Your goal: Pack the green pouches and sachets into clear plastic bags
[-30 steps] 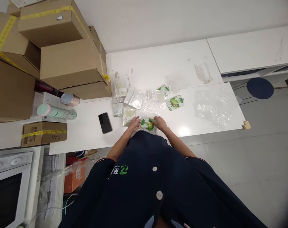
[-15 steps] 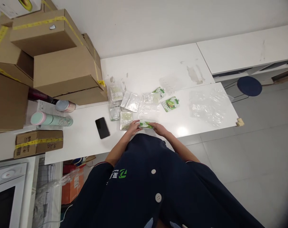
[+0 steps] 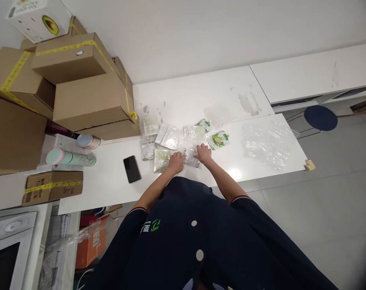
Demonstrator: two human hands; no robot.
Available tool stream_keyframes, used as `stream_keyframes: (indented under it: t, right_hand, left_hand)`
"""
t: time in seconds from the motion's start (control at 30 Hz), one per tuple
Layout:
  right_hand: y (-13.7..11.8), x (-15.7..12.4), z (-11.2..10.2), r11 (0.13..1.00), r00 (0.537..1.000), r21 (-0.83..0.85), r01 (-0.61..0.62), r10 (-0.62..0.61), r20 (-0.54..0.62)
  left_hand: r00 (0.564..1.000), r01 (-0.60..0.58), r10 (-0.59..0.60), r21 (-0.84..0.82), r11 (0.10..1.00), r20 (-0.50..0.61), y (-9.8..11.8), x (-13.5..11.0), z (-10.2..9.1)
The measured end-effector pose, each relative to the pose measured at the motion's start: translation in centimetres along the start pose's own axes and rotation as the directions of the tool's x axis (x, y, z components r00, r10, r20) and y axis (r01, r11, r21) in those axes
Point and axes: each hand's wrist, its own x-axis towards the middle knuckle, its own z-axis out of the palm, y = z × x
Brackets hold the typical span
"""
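Packet (image 3: pixel 191 160), clear and silvery, located at the white table's (image 3: pixel 104 173) near side. Left hand (image 3: pixel 176 162) and right hand (image 3: pixel 203 154) at opposite ends, presumably to steady it. Fingers curled; whether they pinch cannot be determined.

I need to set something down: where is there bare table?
Bare: between flask and phone, and a narrower strip between the rightmost pouch and clear plastic. Crowded: around the left hand and right hand, where packets cluster.
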Motion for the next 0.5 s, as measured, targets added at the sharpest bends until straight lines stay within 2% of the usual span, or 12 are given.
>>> stream_keyframes:
  t: [0.07, 0.2, 0.33, 0.4, 0.5]
  right_hand:
    - [-0.1, -1.9, 1.0, 0.993, 0.991, -0.075, 0.086, -0.093, -0.091]
    - [1.2, -5.7, 3.6, 0.945, 0.948, -0.086, 0.316, -0.318, -0.012]
    - [3.3, -6.7, 4.9, 0.948, 0.946, -0.018, 0.318, -0.319, -0.055]
    - [4.3, -6.5, 4.6, 0.942, 0.947, 0.099, 0.320, -0.315, -0.068]
    - [5.6, -6.3, 3.2, 0.885, 0.949, 0.352, 0.304, -0.316, -0.025]
  left_hand:
    - [0.996, -0.077, 0.075, 0.040, 0.996, 0.054, -0.1, 0.3, 0.8]
    - [0.998, -0.046, 0.045, 0.017, 0.999, 0.052, -0.2, 1.4, 1.7]
    - [0.998, 0.034, -0.029, -0.078, 0.996, 0.063, 0.5, 2.0, 1.1]
    - [0.994, 0.053, -0.042, -0.104, 0.993, 0.098, 0.7, 1.7, 0.4]
    - [0.987, 0.082, -0.062, -0.130, 0.988, 0.148, 0.6, 0.7, -0.7]
